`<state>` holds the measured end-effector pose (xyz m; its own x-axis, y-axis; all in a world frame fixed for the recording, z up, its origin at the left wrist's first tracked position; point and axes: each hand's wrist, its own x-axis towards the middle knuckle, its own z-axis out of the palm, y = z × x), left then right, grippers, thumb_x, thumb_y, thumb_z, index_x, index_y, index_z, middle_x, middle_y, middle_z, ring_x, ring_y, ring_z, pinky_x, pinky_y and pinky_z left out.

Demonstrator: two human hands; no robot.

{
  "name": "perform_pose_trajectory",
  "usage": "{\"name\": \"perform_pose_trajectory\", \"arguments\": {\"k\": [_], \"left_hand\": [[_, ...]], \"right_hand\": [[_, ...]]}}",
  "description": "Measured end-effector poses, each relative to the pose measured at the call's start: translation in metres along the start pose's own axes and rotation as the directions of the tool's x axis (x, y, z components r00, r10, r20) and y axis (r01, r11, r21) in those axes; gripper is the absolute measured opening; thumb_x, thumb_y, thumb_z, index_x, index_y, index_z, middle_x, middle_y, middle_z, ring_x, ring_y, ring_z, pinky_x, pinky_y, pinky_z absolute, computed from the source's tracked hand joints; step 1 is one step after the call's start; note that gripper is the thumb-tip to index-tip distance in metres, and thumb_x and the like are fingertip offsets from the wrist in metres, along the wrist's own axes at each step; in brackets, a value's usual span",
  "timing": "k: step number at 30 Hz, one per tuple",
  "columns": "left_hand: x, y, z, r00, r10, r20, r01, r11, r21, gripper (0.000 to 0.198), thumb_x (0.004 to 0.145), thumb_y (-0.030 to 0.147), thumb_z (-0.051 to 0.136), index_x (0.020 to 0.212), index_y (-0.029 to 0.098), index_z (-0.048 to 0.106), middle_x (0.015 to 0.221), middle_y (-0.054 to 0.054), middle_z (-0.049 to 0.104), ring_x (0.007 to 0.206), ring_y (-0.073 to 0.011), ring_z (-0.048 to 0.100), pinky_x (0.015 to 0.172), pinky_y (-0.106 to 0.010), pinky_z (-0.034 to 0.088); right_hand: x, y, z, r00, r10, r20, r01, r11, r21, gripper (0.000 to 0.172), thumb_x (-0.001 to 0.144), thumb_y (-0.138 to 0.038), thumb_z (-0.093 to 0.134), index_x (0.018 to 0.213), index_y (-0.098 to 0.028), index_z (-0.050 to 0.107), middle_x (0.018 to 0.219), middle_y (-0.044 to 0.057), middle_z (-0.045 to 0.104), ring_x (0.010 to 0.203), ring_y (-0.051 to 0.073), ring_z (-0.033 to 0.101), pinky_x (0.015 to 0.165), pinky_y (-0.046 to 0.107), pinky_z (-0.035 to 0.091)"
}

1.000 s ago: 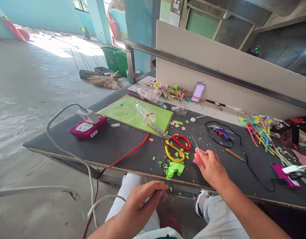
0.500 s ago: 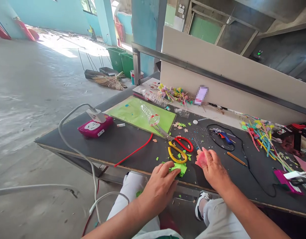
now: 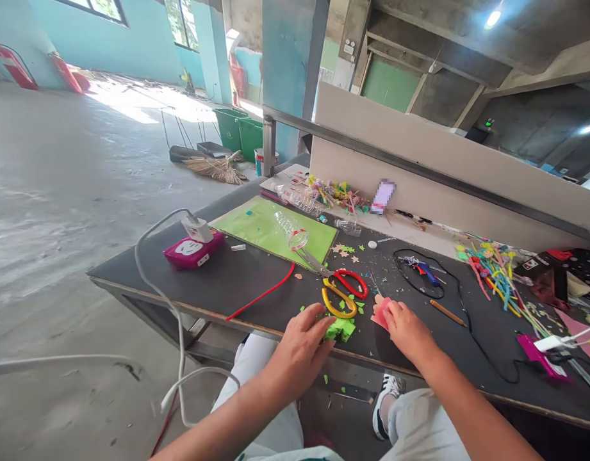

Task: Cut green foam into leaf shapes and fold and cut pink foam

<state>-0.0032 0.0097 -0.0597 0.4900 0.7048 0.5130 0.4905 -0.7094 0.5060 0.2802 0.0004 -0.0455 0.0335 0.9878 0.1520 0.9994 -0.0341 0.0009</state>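
My right hand [image 3: 410, 330] pinches a pink piece of paper [image 3: 380, 315] just above the dark tabletop, right of the scissors; a paler scrap shows at its upper edge. At the table's front edge my left hand [image 3: 304, 346] has its fingers apart, close beside a small pile of bright green paper scraps [image 3: 341, 330]. Whether its fingertips touch the pile is hard to see. Large scissors [image 3: 340, 306] with one red and one yellow handle lie just beyond the pile, their blades pointing toward a cut clear plastic bottle [image 3: 295, 237].
A green sheet [image 3: 246, 224] covers the table's back left. A purple power socket [image 3: 193, 251] with a plugged-in charger stands left, its cable hanging over the edge. On the right lie a blue glue gun [image 3: 426, 274], a brown stick [image 3: 447, 313] and colourful pipe cleaners [image 3: 496, 275].
My right hand has shifted slightly down and left with the pink paper. My left hand has drawn back a little from the green scraps. The camera view has tilted upward.
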Motion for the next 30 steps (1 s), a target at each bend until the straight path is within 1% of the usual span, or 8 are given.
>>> {"name": "perform_pose_trajectory", "arguments": {"k": [6,9,10,13,17,24,27,30], "left_hand": [[0.005,-0.039,-0.06,0.981,-0.103,-0.162,0.107,0.994,0.014,0.028,0.086,0.028,0.056,0.113,0.021,0.062,0.124,-0.012,0.051,0.11,-0.023,0.056,0.093,-0.036,0.049],[0.011,-0.036,-0.076,0.92,-0.228,-0.32,0.246,0.969,0.018,0.023,0.088,0.027,0.052,0.106,0.02,0.064,0.116,-0.011,0.054,0.1,-0.0203,0.059,0.079,-0.031,0.053],[0.013,-0.029,-0.074,0.923,-0.22,-0.317,0.239,0.971,0.021,0.022,0.088,0.027,0.053,0.106,0.02,0.064,0.115,-0.01,0.055,0.1,-0.0201,0.059,0.08,-0.031,0.053],[0.018,-0.001,-0.052,0.997,-0.058,-0.043,0.059,0.998,0.025,0.028,0.083,0.024,0.059,0.111,0.022,0.064,0.118,-0.01,0.056,0.109,-0.0227,0.055,0.094,-0.036,0.046],[0.021,0.023,-0.019,0.971,-0.011,0.237,-0.001,0.999,0.051,0.045,0.076,0.031,0.068,0.121,0.026,0.059,0.127,-0.011,0.053,0.112,-0.0288,0.053,0.093,-0.045,0.044],[0.024,0.015,-0.011,0.944,-0.058,0.326,0.015,0.991,0.133,0.038,0.077,0.024,0.065,0.115,0.025,0.061,0.122,-0.009,0.058,0.107,-0.0275,0.054,0.093,-0.045,0.041],[0.027,0.014,-0.011,0.942,-0.07,0.328,0.022,0.989,0.15,0.031,0.079,0.021,0.06,0.109,0.026,0.063,0.116,-0.007,0.061,0.102,-0.0259,0.056,0.091,-0.043,0.041],[0.029,0.015,-0.01,0.939,-0.067,0.337,0.015,0.988,0.153,0.029,0.081,0.022,0.059,0.11,0.025,0.063,0.115,-0.007,0.062,0.101,-0.0257,0.056,0.09,-0.042,0.041]], "right_hand": [[-0.005,-0.005,-0.014,0.992,-0.037,-0.122,0.057,0.985,0.165,0.017,0.092,-0.017,0.038,0.088,-0.021,0.055,0.089,0.008,0.061,0.084,0.024,0.062,0.073,0.035,0.046],[-0.001,-0.026,-0.023,0.976,-0.141,-0.169,0.182,0.949,0.259,0.019,0.093,-0.014,0.038,0.089,-0.023,0.055,0.09,0.006,0.062,0.089,0.022,0.06,0.08,0.033,0.047],[0.003,-0.035,-0.025,0.968,-0.18,-0.177,0.226,0.932,0.285,0.018,0.092,-0.014,0.04,0.089,-0.023,0.055,0.09,0.005,0.062,0.088,0.02,0.06,0.08,0.032,0.047],[0.025,-0.059,-0.022,0.943,-0.258,-0.212,0.318,0.888,0.334,0.016,0.088,-0.012,0.048,0.098,-0.022,0.056,0.1,0.006,0.061,0.096,0.021,0.058,0.087,0.032,0.047],[0.054,-0.073,-0.003,0.923,-0.291,-0.25,0.367,0.861,0.352,0.021,0.081,-0.01,0.057,0.1,-0.02,0.059,0.101,0.008,0.062,0.1,0.023,0.057,0.093,0.038,0.046],[0.055,-0.063,0.014,0.916,-0.276,-0.292,0.374,0.851,0.37,0.02,0.09,-0.016,0.047,0.108,-0.018,0.055,0.11,0.011,0.06,0.107,0.021,0.055,0.097,0.034,0.044],[0.055,-0.064,0.009,0.93,-0.261,-0.259,0.343,0.867,0.362,0.022,0.094,-0.018,0.041,0.112,-0.019,0.054,0.114,0.01,0.059,0.109,0.019,0.055,0.097,0.032,0.043],[0.064,-0.07,0.003,0.952,-0.254,-0.172,0.298,0.898,0.323,0.028,0.087,-0.025,0.053,0.115,-0.017,0.055,0.114,0.013,0.059,0.11,0.025,0.054,0.099,0.038,0.041]]}}
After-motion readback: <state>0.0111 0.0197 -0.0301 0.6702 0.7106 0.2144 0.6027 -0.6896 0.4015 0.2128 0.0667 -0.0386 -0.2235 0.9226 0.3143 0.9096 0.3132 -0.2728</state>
